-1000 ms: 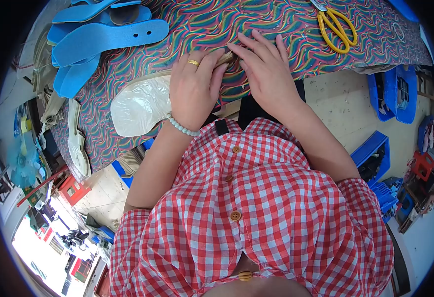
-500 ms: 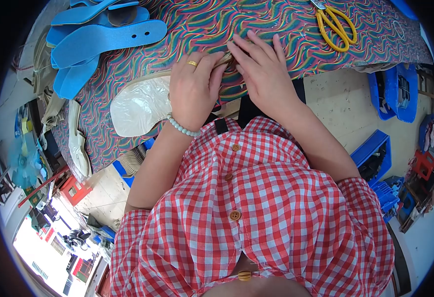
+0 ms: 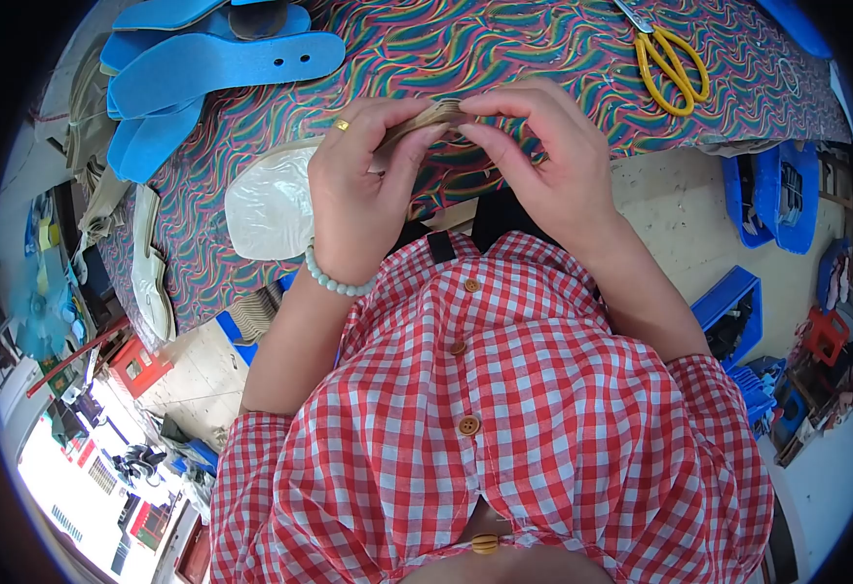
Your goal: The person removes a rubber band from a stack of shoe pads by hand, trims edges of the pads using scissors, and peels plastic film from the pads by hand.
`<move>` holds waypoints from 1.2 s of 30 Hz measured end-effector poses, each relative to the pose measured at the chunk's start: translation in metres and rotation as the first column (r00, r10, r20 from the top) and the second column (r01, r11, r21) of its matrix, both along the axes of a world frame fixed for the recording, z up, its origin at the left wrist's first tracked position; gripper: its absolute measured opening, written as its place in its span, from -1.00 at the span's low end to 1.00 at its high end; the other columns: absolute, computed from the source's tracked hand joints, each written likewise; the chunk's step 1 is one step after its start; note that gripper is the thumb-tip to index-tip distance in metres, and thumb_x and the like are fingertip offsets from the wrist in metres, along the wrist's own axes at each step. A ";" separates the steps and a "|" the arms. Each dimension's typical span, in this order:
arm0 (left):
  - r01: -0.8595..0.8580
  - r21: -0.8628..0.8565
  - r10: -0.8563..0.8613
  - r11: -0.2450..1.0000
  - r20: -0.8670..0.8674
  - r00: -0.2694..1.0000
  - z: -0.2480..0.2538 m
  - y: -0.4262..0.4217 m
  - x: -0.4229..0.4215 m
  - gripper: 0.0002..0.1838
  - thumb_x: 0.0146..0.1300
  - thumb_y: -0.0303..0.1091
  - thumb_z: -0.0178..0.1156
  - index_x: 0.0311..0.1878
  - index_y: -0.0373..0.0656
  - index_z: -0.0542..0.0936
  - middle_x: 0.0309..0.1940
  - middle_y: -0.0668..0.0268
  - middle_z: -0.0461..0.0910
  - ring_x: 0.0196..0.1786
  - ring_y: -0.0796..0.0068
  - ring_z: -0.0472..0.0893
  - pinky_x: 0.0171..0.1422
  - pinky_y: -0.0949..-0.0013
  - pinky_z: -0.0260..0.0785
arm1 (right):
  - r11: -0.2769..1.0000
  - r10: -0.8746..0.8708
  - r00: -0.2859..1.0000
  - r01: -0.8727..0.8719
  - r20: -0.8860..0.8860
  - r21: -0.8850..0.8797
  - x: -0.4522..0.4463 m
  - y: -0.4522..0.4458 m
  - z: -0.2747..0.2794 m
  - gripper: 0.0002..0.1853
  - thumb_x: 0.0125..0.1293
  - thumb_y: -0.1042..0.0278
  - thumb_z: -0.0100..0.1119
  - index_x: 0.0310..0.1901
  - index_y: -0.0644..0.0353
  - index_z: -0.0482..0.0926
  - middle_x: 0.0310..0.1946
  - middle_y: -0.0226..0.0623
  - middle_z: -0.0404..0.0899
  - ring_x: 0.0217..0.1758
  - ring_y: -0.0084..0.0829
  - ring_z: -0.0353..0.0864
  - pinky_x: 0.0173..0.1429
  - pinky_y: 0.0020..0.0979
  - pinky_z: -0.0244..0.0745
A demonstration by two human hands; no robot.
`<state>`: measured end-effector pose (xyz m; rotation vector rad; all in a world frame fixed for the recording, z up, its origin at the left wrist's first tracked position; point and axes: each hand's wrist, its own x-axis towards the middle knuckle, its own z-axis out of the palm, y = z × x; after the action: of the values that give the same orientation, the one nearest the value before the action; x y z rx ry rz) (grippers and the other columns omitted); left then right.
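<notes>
Over patterned covering (image 3: 543, 44), both hands (image 3: 356, 185) (image 3: 565, 165) pinch apparent insoles (image 3: 273, 204).

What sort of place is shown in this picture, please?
Probably a shoemaking workshop: blue insole-shaped pieces are piled on the table, a pale sole-shaped piece is at its near edge, and yellow-handled scissors lie there too.

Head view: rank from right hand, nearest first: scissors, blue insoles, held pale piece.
From the right hand:
1. Held pale piece, at its fingertips
2. Scissors, beyond it, right side
3. Blue insoles, far over on the left
</notes>
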<state>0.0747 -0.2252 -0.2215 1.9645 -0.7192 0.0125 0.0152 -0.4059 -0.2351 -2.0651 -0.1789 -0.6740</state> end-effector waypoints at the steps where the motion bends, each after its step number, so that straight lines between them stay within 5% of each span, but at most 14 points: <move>1: -0.003 -0.007 0.003 1.000 -0.029 1.000 0.003 0.001 -0.001 -0.80 0.22 -0.58 0.33 -0.08 -0.30 0.63 -0.20 0.17 0.66 -0.20 0.38 0.73 -0.17 0.43 0.59 | 1.000 0.004 1.000 -0.004 0.009 0.001 0.002 0.003 0.003 -0.77 0.17 0.45 0.40 -0.12 0.16 0.64 -0.27 -0.32 0.63 -0.25 -0.31 0.61 -0.21 -0.37 0.50; 14: 0.008 -0.056 -0.006 0.998 0.021 1.000 0.006 0.012 0.003 -0.78 0.21 -0.59 0.34 -0.06 -0.28 0.65 -0.20 0.18 0.69 -0.23 0.43 0.74 -0.18 0.48 0.59 | 0.995 0.102 0.995 -0.102 -0.021 -0.002 0.008 0.008 0.015 -0.79 0.16 0.44 0.44 -0.18 0.19 0.63 -0.28 -0.30 0.63 -0.23 -0.37 0.67 -0.16 -0.40 0.58; 20: 0.010 -0.038 -0.008 0.999 0.039 0.999 0.007 0.014 0.005 -0.77 0.19 -0.55 0.37 -0.07 -0.26 0.66 -0.20 0.19 0.71 -0.22 0.42 0.74 -0.15 0.46 0.59 | 0.963 0.143 0.969 -0.090 -0.199 0.255 0.009 0.013 0.016 -0.76 0.15 0.41 0.47 -0.20 0.22 0.61 -0.30 -0.32 0.61 -0.24 -0.46 0.68 -0.16 -0.46 0.60; 26: 0.003 -0.090 -0.008 0.996 -0.046 0.999 0.007 0.015 0.003 -0.77 0.19 -0.55 0.37 -0.06 -0.25 0.68 -0.19 0.19 0.71 -0.20 0.43 0.73 -0.13 0.45 0.58 | 0.980 0.183 0.978 -0.175 -0.098 0.091 0.013 0.007 0.017 -0.74 0.14 0.37 0.49 -0.21 0.22 0.60 -0.28 -0.34 0.60 -0.29 -0.48 0.67 -0.17 -0.47 0.59; 36: 0.050 -0.128 -0.071 0.990 -0.163 0.984 0.006 0.020 0.007 -0.77 0.22 -0.52 0.36 -0.05 -0.27 0.67 -0.19 0.23 0.70 -0.18 0.49 0.71 -0.09 0.49 0.54 | 0.961 0.240 0.958 -0.210 -0.158 0.181 0.015 0.005 0.017 -0.78 0.15 0.39 0.47 -0.24 0.22 0.61 -0.30 -0.35 0.55 -0.31 -0.49 0.63 -0.21 -0.49 0.55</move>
<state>0.0818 -0.2055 -0.2157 1.8002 -0.6518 -0.1409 0.0297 -0.4012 -0.2184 -1.8995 -0.2446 -0.3492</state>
